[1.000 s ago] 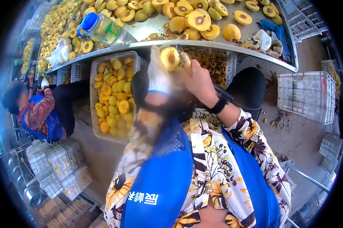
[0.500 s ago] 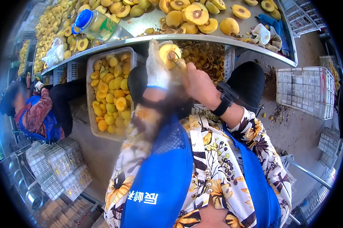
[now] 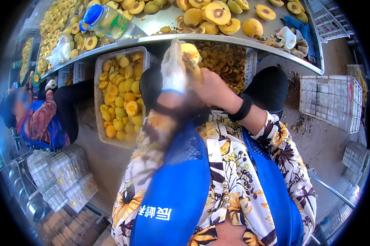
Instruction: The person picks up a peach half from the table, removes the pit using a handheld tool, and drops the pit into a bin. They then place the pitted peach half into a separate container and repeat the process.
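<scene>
My left hand (image 3: 172, 69), in a whitish glove with a blue-edged cuff, is closed around a cut yellow peach (image 3: 190, 51) just below the table's front edge. Bare, my right hand (image 3: 215, 87) grips a small tool (image 3: 196, 74) with a light, wood-coloured handle. The tool's far end meets the peach, and its tip is hard to make out. Beneath the hands, brownish pits and scraps (image 3: 226, 61) fill a container under the table. To the left, a pale plastic crate (image 3: 98, 94) holds many peach halves.
The metal table (image 3: 152, 40) bears piles of peach halves, a blue-capped bottle (image 3: 107, 22), a plastic bag (image 3: 60, 51) and cloths (image 3: 293, 40). A co-worker (image 3: 39, 117) sits at left. White crates (image 3: 330, 98) stand right; more stacked crates (image 3: 62, 176) lie lower left.
The peach has turned in my left hand, so its cut face shows less. My right hand has rotated with the tool and sits slightly lower. The co-worker's hands have shifted.
</scene>
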Action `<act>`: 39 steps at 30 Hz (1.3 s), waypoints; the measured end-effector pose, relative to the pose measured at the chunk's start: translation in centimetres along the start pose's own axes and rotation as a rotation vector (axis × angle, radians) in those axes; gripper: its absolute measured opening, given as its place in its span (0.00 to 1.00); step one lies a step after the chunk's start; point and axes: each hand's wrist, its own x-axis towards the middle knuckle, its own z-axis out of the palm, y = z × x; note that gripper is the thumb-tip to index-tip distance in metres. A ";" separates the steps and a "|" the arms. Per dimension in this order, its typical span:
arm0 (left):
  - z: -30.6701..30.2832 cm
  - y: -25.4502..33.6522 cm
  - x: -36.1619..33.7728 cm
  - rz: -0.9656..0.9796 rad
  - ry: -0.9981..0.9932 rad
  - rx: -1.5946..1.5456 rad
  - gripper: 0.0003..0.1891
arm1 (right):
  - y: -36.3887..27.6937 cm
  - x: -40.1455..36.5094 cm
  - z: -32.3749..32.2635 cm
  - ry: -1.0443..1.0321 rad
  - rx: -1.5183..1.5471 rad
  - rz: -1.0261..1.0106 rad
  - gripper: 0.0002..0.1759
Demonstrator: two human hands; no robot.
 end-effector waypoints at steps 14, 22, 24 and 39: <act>0.2 -0.9 0.5 -0.120 -0.205 0.150 0.21 | 0.2 -1.0 -0.1 -0.192 0.366 0.145 0.05; 1.7 1.6 -0.7 -0.356 -0.121 -0.032 0.26 | 5.2 1.2 -0.9 -0.670 1.213 0.019 0.03; -1.9 1.9 0.7 -0.273 0.011 -0.121 0.26 | 6.3 1.7 -1.9 -0.759 1.357 -0.153 0.04; 5.5 6.2 11.3 0.670 -0.229 1.796 0.33 | 8.1 3.1 -3.1 0.155 -0.162 -0.057 0.16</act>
